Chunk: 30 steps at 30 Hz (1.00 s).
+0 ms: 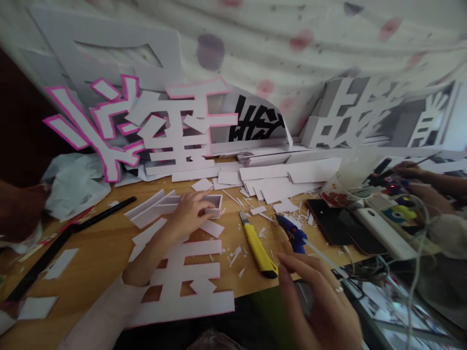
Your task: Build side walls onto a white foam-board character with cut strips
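Observation:
My left hand (191,211) reaches over a narrow white foam-board frame (216,212), its fingers closed on the frame's right end. Below that arm lies a flat white cut-out character (197,301) with pink edges. My right hand (321,296), with a ring on one finger, is raised in front of the table edge. Its thumb and forefinger are pinched together; anything between them is too small to make out. Left of it lies a yellow utility knife (257,248) with its blade out. A blue glue gun (292,233) with a glue stick in it lies just beyond that hand.
White strips (270,184) and offcuts cover the table's middle. Large cut-out characters (175,126) lean at the back. Phones (332,223), a paper tub (339,187) and cables stand at right, near another person's hands (412,175). A black bar (47,262) lies left.

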### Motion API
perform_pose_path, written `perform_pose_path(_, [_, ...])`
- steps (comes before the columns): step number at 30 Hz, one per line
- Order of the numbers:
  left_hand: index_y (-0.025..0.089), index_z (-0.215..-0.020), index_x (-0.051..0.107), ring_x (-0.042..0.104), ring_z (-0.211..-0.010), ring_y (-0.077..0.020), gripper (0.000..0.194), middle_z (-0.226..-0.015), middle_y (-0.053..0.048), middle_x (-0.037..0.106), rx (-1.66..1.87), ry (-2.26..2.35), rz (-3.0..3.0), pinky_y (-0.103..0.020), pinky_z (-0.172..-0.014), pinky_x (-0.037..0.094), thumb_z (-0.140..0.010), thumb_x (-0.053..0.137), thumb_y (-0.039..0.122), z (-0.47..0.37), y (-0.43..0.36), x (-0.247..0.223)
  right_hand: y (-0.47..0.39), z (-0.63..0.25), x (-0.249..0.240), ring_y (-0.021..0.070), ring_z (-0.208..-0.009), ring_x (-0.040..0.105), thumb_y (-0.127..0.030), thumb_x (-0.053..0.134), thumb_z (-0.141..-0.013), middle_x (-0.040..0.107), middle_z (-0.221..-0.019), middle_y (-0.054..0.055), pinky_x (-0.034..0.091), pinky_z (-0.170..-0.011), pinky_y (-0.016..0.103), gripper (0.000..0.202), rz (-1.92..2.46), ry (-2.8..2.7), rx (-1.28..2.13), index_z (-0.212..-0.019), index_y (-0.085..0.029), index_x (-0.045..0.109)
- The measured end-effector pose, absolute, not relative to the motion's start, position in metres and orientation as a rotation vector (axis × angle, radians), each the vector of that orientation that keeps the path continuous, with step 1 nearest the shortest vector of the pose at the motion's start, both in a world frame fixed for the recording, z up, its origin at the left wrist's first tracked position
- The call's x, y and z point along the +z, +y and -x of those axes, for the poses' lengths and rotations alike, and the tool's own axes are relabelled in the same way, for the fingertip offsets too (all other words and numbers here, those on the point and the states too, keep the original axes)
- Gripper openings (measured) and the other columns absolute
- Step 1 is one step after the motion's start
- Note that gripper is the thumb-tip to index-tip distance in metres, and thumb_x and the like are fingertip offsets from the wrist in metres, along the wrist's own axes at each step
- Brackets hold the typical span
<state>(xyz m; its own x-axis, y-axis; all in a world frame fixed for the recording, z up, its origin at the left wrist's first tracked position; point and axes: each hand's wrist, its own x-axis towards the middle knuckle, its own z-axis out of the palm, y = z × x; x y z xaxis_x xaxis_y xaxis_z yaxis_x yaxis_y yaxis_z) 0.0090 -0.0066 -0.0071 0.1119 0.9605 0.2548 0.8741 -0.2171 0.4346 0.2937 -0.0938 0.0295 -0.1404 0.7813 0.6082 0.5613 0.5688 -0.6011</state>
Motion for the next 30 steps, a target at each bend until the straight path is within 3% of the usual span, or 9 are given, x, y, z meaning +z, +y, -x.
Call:
perform_pose_path(2, [0.024,-0.091,0.075,0.057,-0.124,-0.0315,0.013,-0.141,-0.01,0.06,0.735,1.838,-2.202,-0.059,-0.107,0.038,-0.088,0.062,0.021,-0.01,-0.006,-0.01,-0.081,-0.299,0.019,0.0173,-0.075,0.068,-0.028,0.06,-0.094,0.07,-0.085,0.002,0.052,-0.069,0.027,0.009,1.152,-1.835,0.268,-0.097,-0.025,0.067])
perform_pose_path(7, [0.024,-0.087,0.072,0.056,-0.127,-0.032,0.016,-0.138,-0.009,0.061,0.762,1.775,-2.152,-0.068,-0.111,0.028,-0.092,0.057,0.023,-0.009,-0.004,-0.011,-0.071,-0.345,-0.011,0.0112,-0.037,0.041,-0.062,0.054,-0.091,0.041,-0.043,-0.006,0.031,-0.038,0.024,0.054,1.643,-1.918,0.361,-0.054,-0.024,0.044])
perform_pose_path(9, [0.024,-0.087,0.071,0.056,-0.127,-0.0297,0.016,-0.135,-0.008,0.063,0.859,1.721,-2.065,-0.062,-0.112,0.032,-0.092,0.056,0.028,-0.007,-0.004,-0.007,-0.063,-0.363,-0.019,0.0137,-0.038,0.044,-0.069,0.057,-0.086,0.046,-0.045,-0.005,0.033,-0.039,0.026,0.053,1.734,-1.974,0.282,-0.057,-0.024,0.049])
perform_pose_path(13, [0.024,-0.085,0.073,0.064,-0.108,-0.024,0.022,-0.113,-0.007,0.07,1.201,1.687,-1.895,-0.044,-0.1,0.048,-0.087,0.061,0.041,-0.009,-0.009,0.009,-0.029,-0.372,-0.039,0.032,-0.078,0.065,-0.082,0.049,-0.08,0.07,-0.088,0.014,0.049,-0.069,0.046,0.069,1.661,-1.838,-0.236,-0.098,-0.018,0.068])
perform_pose_path(16, [0.028,-0.083,0.075,0.066,-0.091,-0.0206,0.022,-0.091,-0.002,0.071,1.398,1.772,-1.761,-0.036,-0.088,0.054,-0.083,0.065,0.047,-0.016,-0.026,0.027,-0.003,-0.361,-0.056,0.0311,-0.074,0.063,-0.075,0.045,-0.087,0.071,-0.085,0.013,0.049,-0.067,0.046,0.063,1.581,-1.891,-0.253,-0.091,-0.019,0.073])
perform_pose_path(19, [0.031,-0.085,0.076,0.069,-0.085,-0.0197,0.021,-0.089,0.001,0.074,1.468,1.856,-1.578,-0.033,-0.082,0.058,-0.08,0.07,0.051,-0.025,-0.05,0.04,0.01,-0.353,-0.064,0.0288,-0.069,0.062,-0.065,0.05,-0.089,0.071,-0.077,0.01,0.05,-0.063,0.042,0.051,1.515,-1.822,-0.118,-0.078,-0.021,0.073])
perform_pose_path(24, [0.032,-0.086,0.074,0.072,-0.076,-0.0204,0.024,-0.086,0.002,0.077,1.491,1.939,-1.503,-0.032,-0.07,0.061,-0.081,0.067,0.055,-0.041,-0.079,0.044,-0.011,-0.357,-0.045,0.0248,-0.06,0.064,-0.057,0.065,-0.085,0.07,-0.067,0.004,0.048,-0.049,0.032,0.038,1.525,-1.491,0.357,-0.084,-0.02,0.074])
perform_pose_path(27, [0.033,-0.089,0.07,0.073,-0.079,-0.0223,0.021,-0.087,0.002,0.077,1.486,1.906,-1.703,-0.042,-0.082,0.06,-0.088,0.059,0.051,-0.055,-0.086,0.042,-0.037,-0.358,-0.017,0.0206,-0.055,0.062,-0.059,0.062,-0.088,0.069,-0.068,0.004,0.048,-0.046,0.029,0.039,1.376,-1.425,0.589,-0.082,-0.021,0.072])
perform_pose_path(30, [0.037,-0.096,0.066,0.072,-0.092,-0.0251,0.013,-0.099,0.004,0.077,1.501,1.906,-2.042,-0.063,-0.112,0.036,-0.094,0.053,0.043,-0.071,-0.092,0.045,-0.057,-0.347,0.021,0.0205,-0.057,0.063,-0.073,0.053,-0.086,0.066,-0.064,0.004,0.051,-0.053,0.03,0.055,1.08,-1.591,0.692,-0.072,-0.023,0.069])
